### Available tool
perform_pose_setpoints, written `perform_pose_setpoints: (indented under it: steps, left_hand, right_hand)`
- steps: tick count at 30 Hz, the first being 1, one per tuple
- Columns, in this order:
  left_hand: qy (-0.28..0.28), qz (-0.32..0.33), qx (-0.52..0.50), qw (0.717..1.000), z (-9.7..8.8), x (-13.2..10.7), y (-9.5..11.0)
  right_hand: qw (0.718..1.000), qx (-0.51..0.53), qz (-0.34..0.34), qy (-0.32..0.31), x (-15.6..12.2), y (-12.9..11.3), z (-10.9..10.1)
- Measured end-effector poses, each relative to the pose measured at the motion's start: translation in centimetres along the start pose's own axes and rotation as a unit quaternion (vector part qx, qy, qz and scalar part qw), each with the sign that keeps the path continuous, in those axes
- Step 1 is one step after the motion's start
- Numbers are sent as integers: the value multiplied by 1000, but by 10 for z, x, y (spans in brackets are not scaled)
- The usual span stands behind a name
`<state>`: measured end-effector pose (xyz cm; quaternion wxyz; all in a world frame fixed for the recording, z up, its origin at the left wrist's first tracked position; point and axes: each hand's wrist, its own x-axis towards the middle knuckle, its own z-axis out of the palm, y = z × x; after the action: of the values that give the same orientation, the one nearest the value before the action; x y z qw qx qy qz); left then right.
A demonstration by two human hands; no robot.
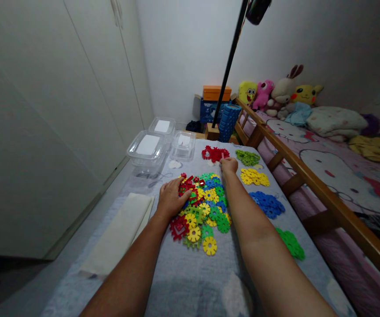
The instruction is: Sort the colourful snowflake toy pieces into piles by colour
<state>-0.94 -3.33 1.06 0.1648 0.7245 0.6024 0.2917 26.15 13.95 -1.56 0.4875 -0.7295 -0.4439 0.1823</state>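
A mixed heap of plastic snap-together pieces (206,209), round toothed discs and square ones in red, yellow, green and blue, lies in the middle of the cloth-covered table. On its left side rests my left hand (171,198), thumb apart from the fingers, touching red pieces. My right hand (230,165) is closed in a pinch at the near edge of a red pile (213,154). A small pinkish-red plastic piece (223,155) sticks up at its fingertips. Single-colour piles line the right side: light green (247,157), yellow (255,177), blue (267,204) and green (290,243).
Clear plastic boxes (146,152) with white labels stand at the far left of the table. Folded cream cloth or paper (120,233) lies at the left. A wooden bed rail (285,163) runs along the right, and a black pole (231,61) rises behind the table.
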Motion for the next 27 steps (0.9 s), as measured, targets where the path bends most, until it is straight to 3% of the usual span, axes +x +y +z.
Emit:
perform_pose_setpoints:
  steps: [3, 6, 13, 27]
  left_hand:
    - [0, 4, 0, 1000, -1, 0, 1]
    - [-1, 3, -2, 1000, -2, 0, 2]
    - [1, 1, 1, 1000, 0, -1, 1]
    - [-1, 3, 6, 1000, -1, -1, 1]
  right_hand:
    - [998, 8, 53, 44, -2, 2, 4]
    - [997, 33, 47, 52, -7, 6, 7]
    - [997, 59, -41, -5, -20, 13, 2]
    - [993, 56, -67, -80, -42, 0, -17]
